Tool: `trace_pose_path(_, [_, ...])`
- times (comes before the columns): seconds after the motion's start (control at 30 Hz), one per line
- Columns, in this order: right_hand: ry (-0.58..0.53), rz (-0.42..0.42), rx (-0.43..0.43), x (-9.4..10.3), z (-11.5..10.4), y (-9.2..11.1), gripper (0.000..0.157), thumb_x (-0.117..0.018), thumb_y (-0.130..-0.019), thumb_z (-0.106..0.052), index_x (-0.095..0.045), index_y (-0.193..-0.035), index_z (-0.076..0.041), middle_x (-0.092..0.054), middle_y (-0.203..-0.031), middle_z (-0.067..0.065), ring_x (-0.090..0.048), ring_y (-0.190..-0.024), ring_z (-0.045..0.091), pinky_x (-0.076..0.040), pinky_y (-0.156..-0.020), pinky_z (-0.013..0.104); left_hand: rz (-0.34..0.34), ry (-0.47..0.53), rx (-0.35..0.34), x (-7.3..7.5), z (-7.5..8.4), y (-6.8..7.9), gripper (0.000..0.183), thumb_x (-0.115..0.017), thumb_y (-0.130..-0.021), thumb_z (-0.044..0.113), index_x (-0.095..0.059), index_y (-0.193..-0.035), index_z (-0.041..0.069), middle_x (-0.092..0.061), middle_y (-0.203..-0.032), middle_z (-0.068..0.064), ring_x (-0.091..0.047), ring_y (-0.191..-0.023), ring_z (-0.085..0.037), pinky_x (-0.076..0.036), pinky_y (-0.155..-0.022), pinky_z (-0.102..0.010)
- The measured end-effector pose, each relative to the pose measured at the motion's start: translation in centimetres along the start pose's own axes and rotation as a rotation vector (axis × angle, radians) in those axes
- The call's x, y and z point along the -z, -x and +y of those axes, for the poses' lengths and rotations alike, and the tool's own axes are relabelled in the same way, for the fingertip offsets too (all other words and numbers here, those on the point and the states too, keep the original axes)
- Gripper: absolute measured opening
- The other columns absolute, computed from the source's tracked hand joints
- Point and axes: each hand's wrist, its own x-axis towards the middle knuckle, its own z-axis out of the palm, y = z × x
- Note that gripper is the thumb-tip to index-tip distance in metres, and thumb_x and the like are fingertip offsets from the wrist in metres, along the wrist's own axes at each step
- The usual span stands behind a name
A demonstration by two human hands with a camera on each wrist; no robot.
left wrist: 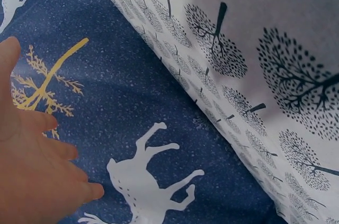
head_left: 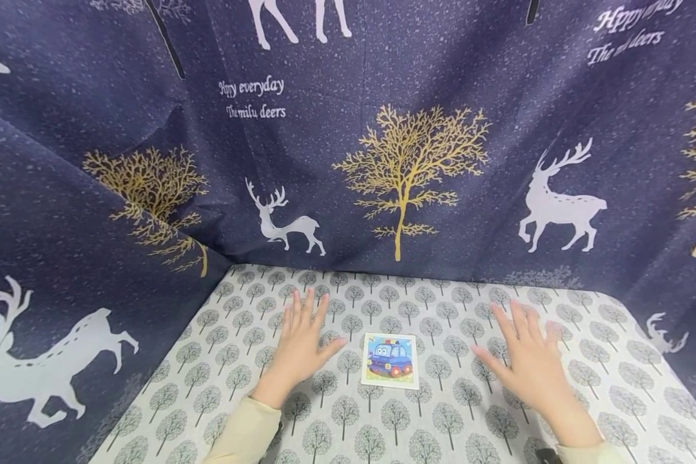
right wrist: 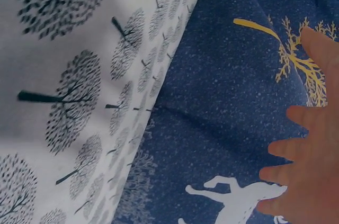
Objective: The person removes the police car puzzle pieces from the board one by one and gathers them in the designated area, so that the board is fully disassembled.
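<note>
A small square picture (head_left: pixel 389 361) of a blue cartoon car with a white border lies on the table, between the two hands in the head view. To its left is my left hand (head_left: pixel 303 348), fingers straight and spread, with nothing in it. My right hand (head_left: pixel 526 362) is off to the picture's right, its fingers likewise extended and apart, holding nothing. In the left wrist view the left hand (left wrist: pixel 37 155) shows at the left edge. The right hand (right wrist: pixel 310 160) appears at the right edge of its own wrist view.
A white cloth (head_left: pixel 348 419) printed with grey trees covers the table. Dark blue curtains (head_left: pixel 441 77) with white deer and golden trees rise behind the table and along its left side.
</note>
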Motion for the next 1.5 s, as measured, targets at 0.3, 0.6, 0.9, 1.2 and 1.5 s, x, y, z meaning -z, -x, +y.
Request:
trace_pose_path(0.3, [-0.042,0.02,0.047,-0.1,-1.3,-0.8,0.079,-0.058,-0.092,-0.046,-0.025,-0.152,-0.007,-0.018,-0.155,0.026,-0.013,-0.14,0.051,0.01,-0.112,0.059,0.015,0.013,-0.035,-0.1,0.7,0.1,0.085,-0.052,-0.091,0.058,-0.018,-0.155,0.012,0.003,-0.159,-0.013,0.012,-0.144,-0.036,0.0,-0.117,-0.052])
trace_pose_path(0.6, [-0.102,0.045,0.093,-0.4,-2.1,-1.6,0.074,-0.058,-0.093,-0.039,-0.025,-0.152,-0.007,-0.029,-0.152,0.024,-0.024,-0.138,0.048,0.004,-0.115,0.055,0.04,0.05,-0.087,-0.1,1.7,0.3,0.08,-0.054,-0.093,0.05,-0.023,-0.153,0.007,-0.002,-0.159,-0.015,0.005,-0.146,-0.035,-0.007,-0.116,-0.053])
trace_pose_path(0.9, [-0.193,0.032,0.096,-0.8,-3.2,-2.5,0.07,-0.059,-0.094,-0.034,-0.028,-0.151,-0.008,-0.03,-0.152,0.021,-0.026,-0.139,0.043,-0.004,-0.116,0.057,0.041,0.059,-0.122,-0.4,2.6,0.7,0.077,-0.054,-0.094,0.048,-0.024,-0.153,0.008,-0.008,-0.16,-0.013,-0.006,-0.146,-0.034,-0.013,-0.116,-0.049])
trace_pose_path(1.2, [-0.288,0.033,0.126,-1.7,-4.0,-3.5,0.066,-0.061,-0.094,-0.026,-0.032,-0.149,-0.003,-0.031,-0.151,0.023,-0.032,-0.135,0.046,-0.024,-0.109,0.061,-0.008,0.059,-0.153,-0.6,3.6,1.2,0.076,-0.051,-0.095,0.048,-0.024,-0.153,0.007,-0.015,-0.159,-0.014,-0.015,-0.145,-0.034,-0.016,-0.116,-0.045])
trace_pose_path(1.5, [-0.411,-0.055,0.072,-2.2,-4.6,-4.3,0.064,-0.055,-0.098,-0.03,-0.027,-0.152,-0.011,-0.03,-0.152,0.021,-0.031,-0.136,0.046,-0.026,-0.107,0.063,-0.053,0.116,-0.185,-0.7,4.7,1.7,0.076,-0.055,-0.094,0.045,-0.025,-0.152,0.006,-0.018,-0.158,-0.014,-0.023,-0.143,-0.034,-0.026,-0.112,-0.049])
